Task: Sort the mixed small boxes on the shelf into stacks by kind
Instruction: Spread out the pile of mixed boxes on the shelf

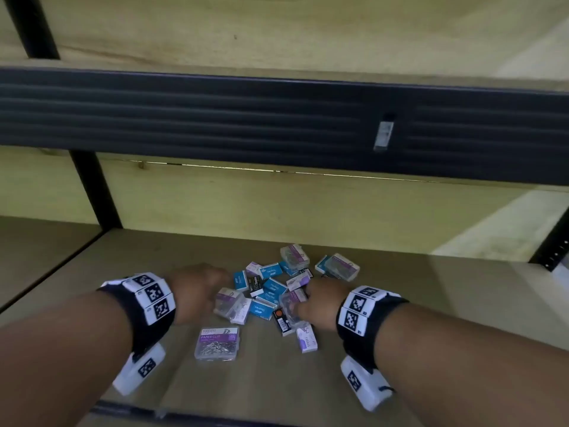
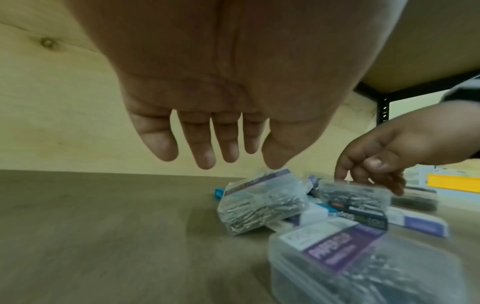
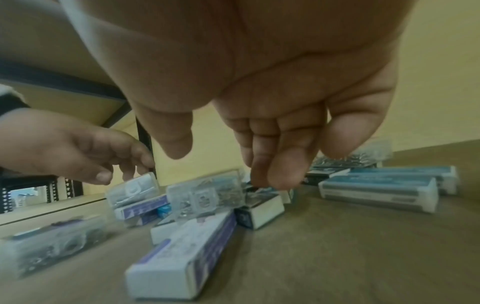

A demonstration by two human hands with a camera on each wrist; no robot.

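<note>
A jumbled pile of small boxes lies on the wooden shelf [image 1: 431,309]: blue staples boxes [image 1: 271,269], purple-and-white boxes [image 1: 306,339], black boxes [image 1: 281,322] and clear paper clip boxes [image 1: 341,268]. One clear paper clip box [image 1: 217,343] lies alone, flat, in front of the pile. My left hand [image 2: 221,158] hangs with straight fingers just above a tilted clear clip box [image 2: 259,201] at the pile's left edge and holds nothing. My right hand [image 3: 228,164] reaches down over another clear clip box [image 2: 353,193]; its fingertips [image 2: 340,176] touch the lid, and the thumb stays clear of it.
A dark metal beam [image 1: 277,118] of the upper shelf runs low overhead. Black uprights stand at the back left [image 1: 95,192] and at the right [image 1: 551,251]. A pale wooden back wall [image 1: 277,208] closes the shelf behind the pile.
</note>
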